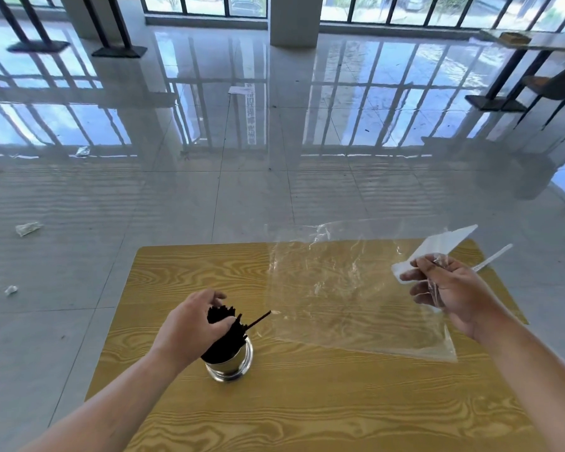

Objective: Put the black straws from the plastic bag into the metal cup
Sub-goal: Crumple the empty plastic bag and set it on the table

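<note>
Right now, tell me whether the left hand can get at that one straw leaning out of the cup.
Probably yes. The left hand already grips the black straws in the metal cup, and the stray straw juts out just beside its fingers, uncovered.

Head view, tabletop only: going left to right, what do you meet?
Left hand gripping the black straws → metal cup → one stray straw sticking out → clear plastic bag → right hand holding the bag's edge.
</note>
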`<action>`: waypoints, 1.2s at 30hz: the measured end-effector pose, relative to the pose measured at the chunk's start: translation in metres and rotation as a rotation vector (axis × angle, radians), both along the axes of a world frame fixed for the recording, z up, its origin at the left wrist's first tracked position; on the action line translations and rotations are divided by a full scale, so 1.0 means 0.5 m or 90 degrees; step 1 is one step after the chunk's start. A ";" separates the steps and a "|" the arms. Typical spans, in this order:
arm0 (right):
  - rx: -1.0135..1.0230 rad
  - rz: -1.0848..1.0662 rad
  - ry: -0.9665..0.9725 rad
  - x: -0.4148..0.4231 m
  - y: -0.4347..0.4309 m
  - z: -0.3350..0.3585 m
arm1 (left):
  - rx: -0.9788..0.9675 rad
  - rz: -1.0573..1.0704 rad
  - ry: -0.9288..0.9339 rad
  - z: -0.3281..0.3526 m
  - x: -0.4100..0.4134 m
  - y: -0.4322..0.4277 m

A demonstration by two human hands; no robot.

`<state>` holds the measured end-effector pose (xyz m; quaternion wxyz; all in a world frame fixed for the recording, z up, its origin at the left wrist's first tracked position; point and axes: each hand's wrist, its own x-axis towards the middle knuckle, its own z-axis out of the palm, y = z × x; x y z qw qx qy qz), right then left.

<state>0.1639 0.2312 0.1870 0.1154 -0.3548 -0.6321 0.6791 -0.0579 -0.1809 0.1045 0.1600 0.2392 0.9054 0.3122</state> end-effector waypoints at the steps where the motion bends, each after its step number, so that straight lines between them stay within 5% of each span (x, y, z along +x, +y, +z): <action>1: -0.009 -0.002 -0.002 0.003 0.005 -0.007 | 0.003 0.006 0.022 0.004 0.000 0.006; 22: -0.169 -0.071 -0.008 0.085 0.086 -0.165 | -0.142 -0.174 -0.010 -0.001 0.060 0.274; 36: -0.279 -0.206 0.086 0.095 0.117 -0.177 | -0.299 -0.241 -0.199 -0.058 0.154 0.418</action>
